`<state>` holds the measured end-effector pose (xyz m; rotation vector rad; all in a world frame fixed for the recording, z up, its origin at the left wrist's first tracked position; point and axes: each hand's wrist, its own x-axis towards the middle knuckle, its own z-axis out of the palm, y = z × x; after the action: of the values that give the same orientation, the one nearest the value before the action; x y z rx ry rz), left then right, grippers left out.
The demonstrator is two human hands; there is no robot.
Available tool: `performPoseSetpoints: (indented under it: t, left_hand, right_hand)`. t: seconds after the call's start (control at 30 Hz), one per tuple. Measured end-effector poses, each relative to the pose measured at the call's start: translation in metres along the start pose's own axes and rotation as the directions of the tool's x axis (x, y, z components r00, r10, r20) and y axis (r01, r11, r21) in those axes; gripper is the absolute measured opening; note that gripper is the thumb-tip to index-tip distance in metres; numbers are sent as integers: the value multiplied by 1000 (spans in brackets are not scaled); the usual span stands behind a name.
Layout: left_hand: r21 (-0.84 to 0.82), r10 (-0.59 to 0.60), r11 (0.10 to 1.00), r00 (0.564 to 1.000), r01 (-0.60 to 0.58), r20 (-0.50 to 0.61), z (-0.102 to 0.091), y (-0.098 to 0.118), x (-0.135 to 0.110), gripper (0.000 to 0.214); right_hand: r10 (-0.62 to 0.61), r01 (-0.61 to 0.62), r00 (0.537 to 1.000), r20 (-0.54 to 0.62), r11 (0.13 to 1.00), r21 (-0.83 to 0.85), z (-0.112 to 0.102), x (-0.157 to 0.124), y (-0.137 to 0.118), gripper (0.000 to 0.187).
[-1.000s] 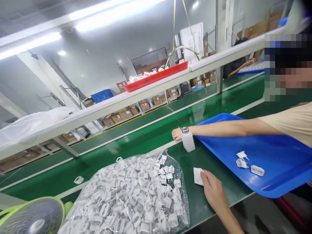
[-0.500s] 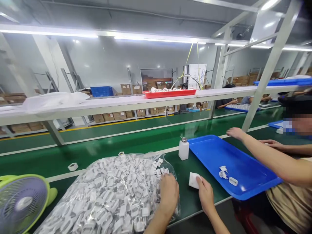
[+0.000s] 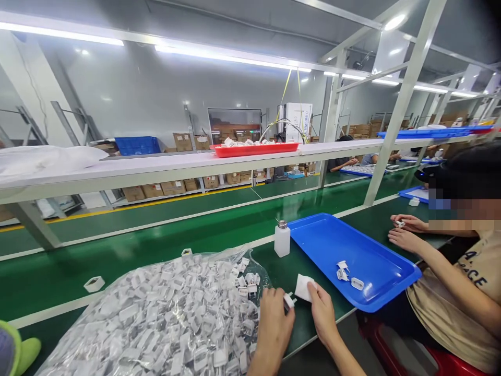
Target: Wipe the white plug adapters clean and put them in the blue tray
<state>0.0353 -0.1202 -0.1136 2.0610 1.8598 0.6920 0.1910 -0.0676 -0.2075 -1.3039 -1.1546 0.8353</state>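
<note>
Between its fingertips my left hand (image 3: 274,318) pinches a small white plug part (image 3: 289,300) with prongs, just right of the bag. My right hand (image 3: 324,310) is closed on a folded white cloth (image 3: 303,287), close beside the left one. A large clear plastic bag (image 3: 254,257) full of white plastic housings (image 3: 176,313) spreads across the bench to the left. Ahead of my hands stands a white pump bottle (image 3: 282,239) with a metal top. On the right, a blue tray (image 3: 376,261) holds a few white plug parts (image 3: 349,275).
A co-worker (image 3: 454,271) sits at the right, both hands around a small white part. Two loose white housings lie beyond the bag, one of them here (image 3: 94,284). A green fan (image 3: 18,347) stands at lower left. A raised shelf (image 3: 164,175) carries a red tray (image 3: 256,150).
My left hand has come out of the bag with a plug part, nearer the cloth. The co-worker's arm has drawn back from over the blue tray. The view has turned right.
</note>
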Motion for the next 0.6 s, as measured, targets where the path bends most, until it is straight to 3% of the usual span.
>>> performPoseSetpoints:
  t: [0.13,0.23,0.4,0.6]
  left_hand:
    - [-126,10,992,996,2,92,31,-3,-15,22]
    - [-209,21,978,995,-1,94,38,-9,-21,24]
    - [-341,74,939,994,-44,78,32,-12,-26,27]
    - [-404,77,914,994,-39,79,43,-11,-25,33]
  right_hand:
    - [6,5,997,80,990,-139,-8,10,-14,35]
    - [-58,102,982,181,965,-242,-19,2,-33,35]
    - [-177,328,882,436,896,-301,-30,-39,-51,33]
    - [-194,447,801,566,823,-352,-42,-57,-42,41]
